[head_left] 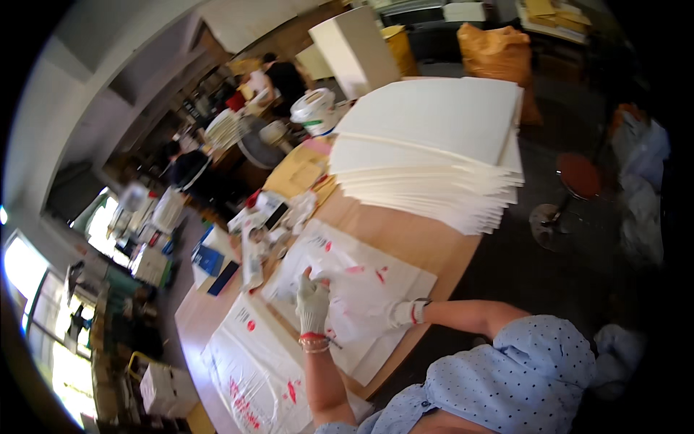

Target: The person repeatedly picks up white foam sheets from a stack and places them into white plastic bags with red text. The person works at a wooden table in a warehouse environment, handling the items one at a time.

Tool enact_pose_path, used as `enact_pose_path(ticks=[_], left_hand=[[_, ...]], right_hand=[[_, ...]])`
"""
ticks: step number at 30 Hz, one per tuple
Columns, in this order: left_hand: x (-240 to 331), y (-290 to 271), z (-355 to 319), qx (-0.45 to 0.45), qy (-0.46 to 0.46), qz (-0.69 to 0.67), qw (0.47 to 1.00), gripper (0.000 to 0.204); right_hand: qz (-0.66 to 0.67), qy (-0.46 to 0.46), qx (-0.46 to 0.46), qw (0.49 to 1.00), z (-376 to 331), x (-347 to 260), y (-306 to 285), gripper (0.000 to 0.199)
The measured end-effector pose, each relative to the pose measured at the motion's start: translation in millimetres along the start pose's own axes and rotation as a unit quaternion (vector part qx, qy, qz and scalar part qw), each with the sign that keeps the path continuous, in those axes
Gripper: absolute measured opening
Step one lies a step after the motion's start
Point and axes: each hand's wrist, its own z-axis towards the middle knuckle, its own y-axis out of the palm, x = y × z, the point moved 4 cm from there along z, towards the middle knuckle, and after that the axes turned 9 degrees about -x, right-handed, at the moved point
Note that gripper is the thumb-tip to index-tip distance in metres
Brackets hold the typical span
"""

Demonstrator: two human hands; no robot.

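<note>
A white plastic bag (369, 267) with red print lies flat on the wooden table in front of me. My left hand (313, 302), in a white knit glove with bare fingertips, is over its left part, a finger raised and apart from the thumb. My right hand (379, 317), also gloved, is over the bag's near right part; its fingers are smeared by motion and blend into the white plastic. Left of my left forearm lies another white printed bag (256, 351). A small dark thin thing (333, 341) shows beside my left wrist; its kind is unclear.
A tall stack of white sheets (426, 123) covers the table's far right. Tape and small items (271, 217), a blue-and-white box (210, 260), yellow paper (296, 172) and a white bucket (314, 108) line the far left. A red stool (578, 176) stands at right. People work farther back.
</note>
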Motion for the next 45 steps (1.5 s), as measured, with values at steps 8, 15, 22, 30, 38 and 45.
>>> enact_pose_path(ticks=[8, 15, 22, 30, 38, 45], left_hand=[[61, 12, -64, 0.234, 0.252, 0.285, 0.895, 0.059], [104, 99, -66, -0.070, 0.306, 0.057, 0.948, 0.040], [133, 221, -26, -0.343, -0.001, -0.521, 0.782, 0.037], [192, 113, -82, -0.311, -0.082, -0.289, 0.902, 0.044], [126, 185, -147, -0.188, 0.260, 0.142, 0.936, 0.075], [73, 98, -108, 0.008, 0.267, 0.236, 0.934, 0.067]], right_hand=[[-0.639, -0.014, 0.295, 0.710, -195, -233, -261, 0.073], [-0.276, 0.040, 0.196, 0.940, -206, -181, -399, 0.056], [-0.594, -0.081, 0.257, 0.758, -193, -267, -275, 0.035], [-0.342, 0.121, 0.259, 0.895, -315, -222, -279, 0.031], [-0.133, -0.135, 0.382, 0.904, -259, -139, -114, 0.033], [-0.116, -0.146, 0.470, 0.863, -231, -126, -76, 0.021]])
